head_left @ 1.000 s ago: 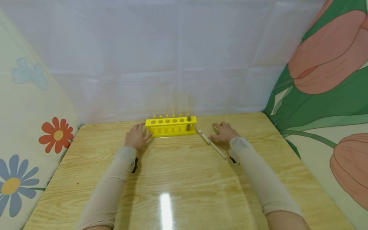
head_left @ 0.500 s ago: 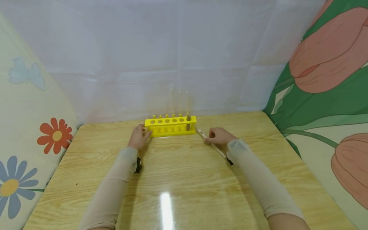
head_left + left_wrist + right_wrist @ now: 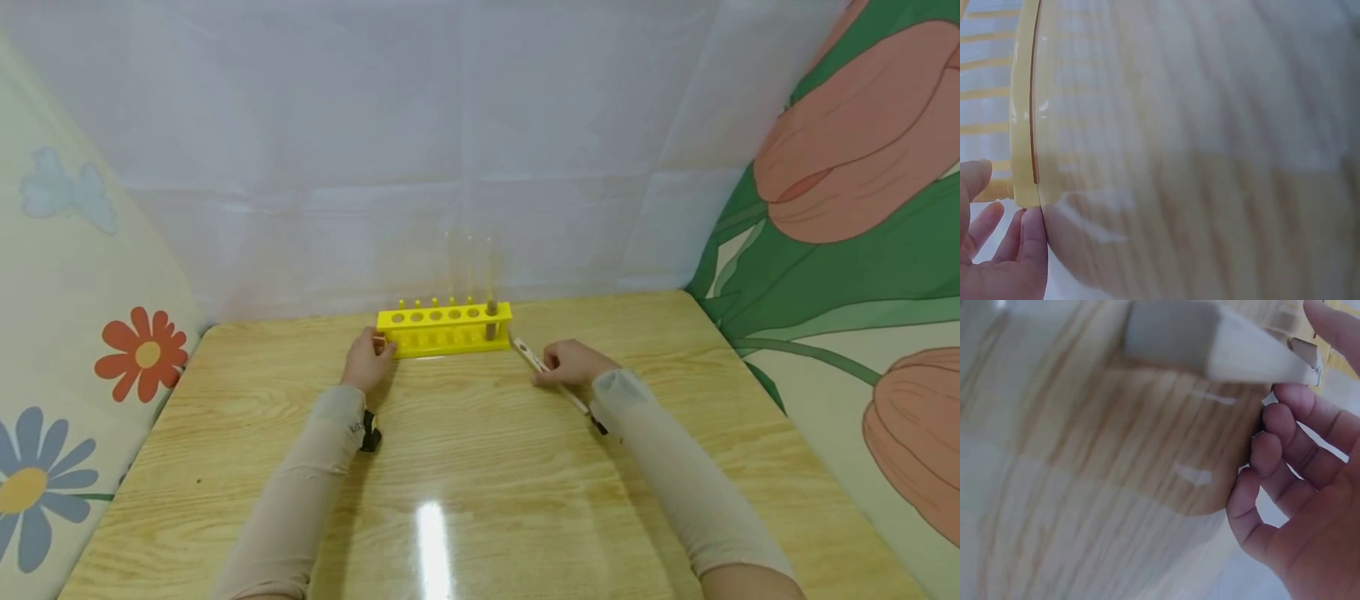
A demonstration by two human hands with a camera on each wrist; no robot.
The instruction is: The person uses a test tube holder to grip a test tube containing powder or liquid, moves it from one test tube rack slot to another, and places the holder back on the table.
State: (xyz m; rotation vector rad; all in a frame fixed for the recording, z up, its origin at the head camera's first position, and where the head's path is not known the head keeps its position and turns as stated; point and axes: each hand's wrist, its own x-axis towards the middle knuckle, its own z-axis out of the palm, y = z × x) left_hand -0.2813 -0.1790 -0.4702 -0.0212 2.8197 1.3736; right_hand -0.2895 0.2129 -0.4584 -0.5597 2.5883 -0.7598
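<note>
Head view: the right hand (image 3: 576, 362) is pinching the clip (image 3: 531, 356), its long axis slanting forward-left of those fingers toward the rack (image 3: 444, 325) the left hand (image 3: 364, 363) is gripping.

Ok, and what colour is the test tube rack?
The test tube rack is bright yellow, showing best in the head view.

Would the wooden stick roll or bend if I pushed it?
Probably no rolling: the wooden stick has flat sides and a squared end. It looks stiff, since it lies straight. Being long and thin, it might swing round instead.
</note>
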